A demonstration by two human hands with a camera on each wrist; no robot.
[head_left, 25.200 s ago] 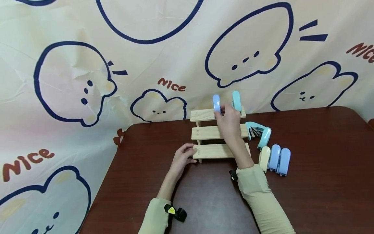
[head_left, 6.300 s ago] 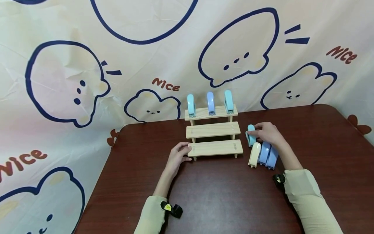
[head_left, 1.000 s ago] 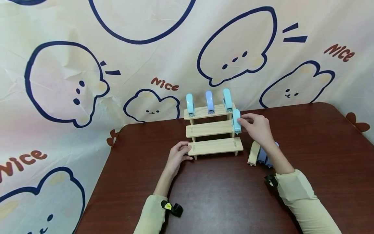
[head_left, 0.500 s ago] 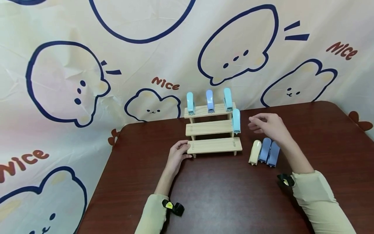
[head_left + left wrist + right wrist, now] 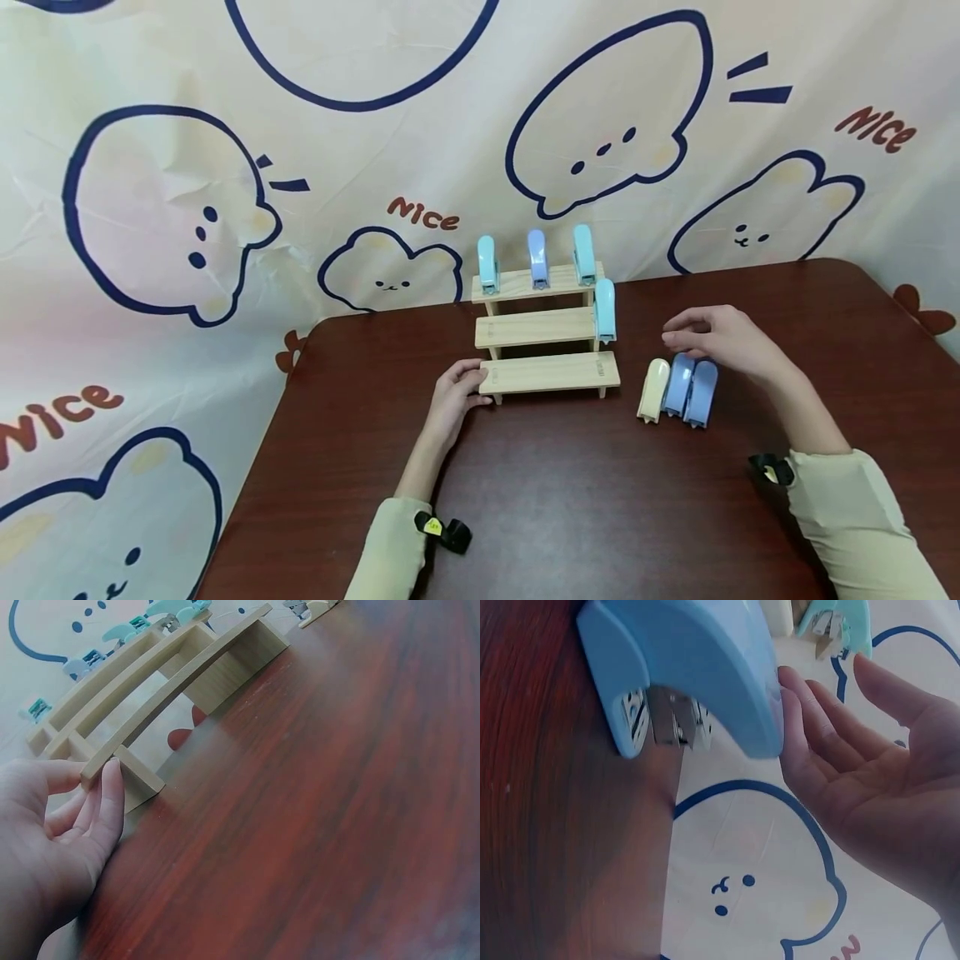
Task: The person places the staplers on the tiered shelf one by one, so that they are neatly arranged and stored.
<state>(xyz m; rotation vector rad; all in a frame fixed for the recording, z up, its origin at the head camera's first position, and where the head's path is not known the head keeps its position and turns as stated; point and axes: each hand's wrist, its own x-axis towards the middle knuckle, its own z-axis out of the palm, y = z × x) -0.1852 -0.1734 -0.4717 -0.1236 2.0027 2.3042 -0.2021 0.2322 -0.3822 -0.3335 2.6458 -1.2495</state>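
My left hand [image 5: 453, 402] pinches the left end of the lowest step of a three-step wooden stand [image 5: 551, 373]; the left wrist view shows thumb and fingers around that corner. On the top step are a teal stapler [image 5: 487, 265], a blue stapler [image 5: 537, 260] and another teal stapler [image 5: 584, 254]. One more teal stapler [image 5: 604, 310] stands at the right end of the middle step. My right hand [image 5: 723, 340], fingers loosely bent and holding nothing, hovers just behind two blue staplers [image 5: 701, 393]. In the right wrist view its fingertips are close beside a blue stapler [image 5: 705, 652].
Left of the blue pair, a cream stapler [image 5: 654, 390] lies in the same row on the brown table [image 5: 570, 492]. Behind the table's far edge hangs a pale cloth [image 5: 420, 150] with cartoon drawings.
The right hand brought a teal stapler to the middle step's right end and let go of it. It then moved right and down to the row. The left hand stays on the stand.
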